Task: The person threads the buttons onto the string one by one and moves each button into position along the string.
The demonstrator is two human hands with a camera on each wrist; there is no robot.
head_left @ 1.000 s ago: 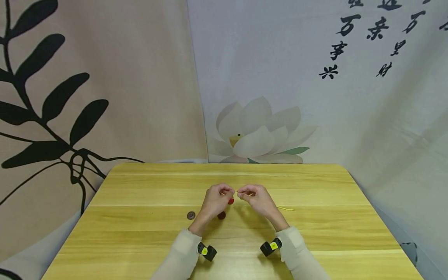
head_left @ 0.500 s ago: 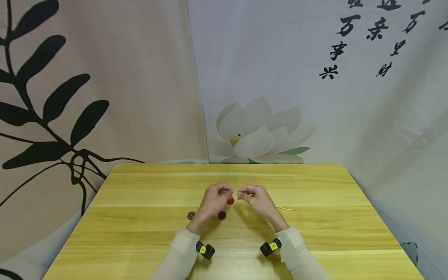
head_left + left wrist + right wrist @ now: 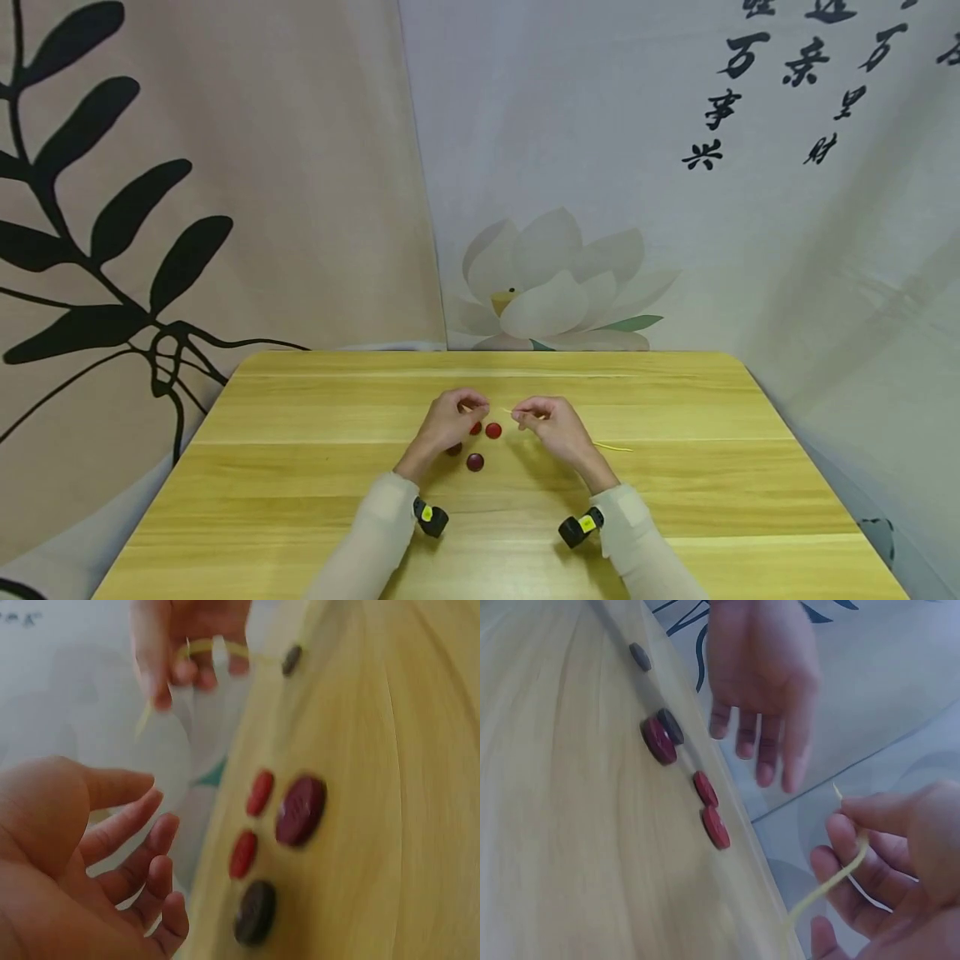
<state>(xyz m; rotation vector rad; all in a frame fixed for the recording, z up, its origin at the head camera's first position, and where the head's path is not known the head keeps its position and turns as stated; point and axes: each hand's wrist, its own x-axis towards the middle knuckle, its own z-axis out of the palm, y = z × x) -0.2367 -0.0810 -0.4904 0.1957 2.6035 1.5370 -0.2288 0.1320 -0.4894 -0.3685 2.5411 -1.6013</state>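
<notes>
My right hand (image 3: 553, 427) pinches a thin yellow cord (image 3: 825, 887) between thumb and index finger, a short tip (image 3: 838, 791) poking out. Its tail (image 3: 613, 447) lies on the table right of that wrist. My left hand (image 3: 452, 419) hangs over the buttons with relaxed fingers, holding nothing, apart from the cord tip. Beneath and beside it lie two red buttons (image 3: 715, 827), a maroon button (image 3: 475, 462) and a dark brown button (image 3: 255, 913). Another brown button (image 3: 292, 661) shows close to the cord beyond the right hand.
The wooden table (image 3: 315, 517) ends in a far edge behind the hands, with a printed cloth (image 3: 570, 167) hanging behind it. A further grey-brown button (image 3: 640, 656) lies off to the left, hidden by the left forearm in the head view.
The left hand has drawn back to the left, away from the cord tip, uncovering the red button and covering the grey-brown one. The right hand stays nearly still with the cord.
</notes>
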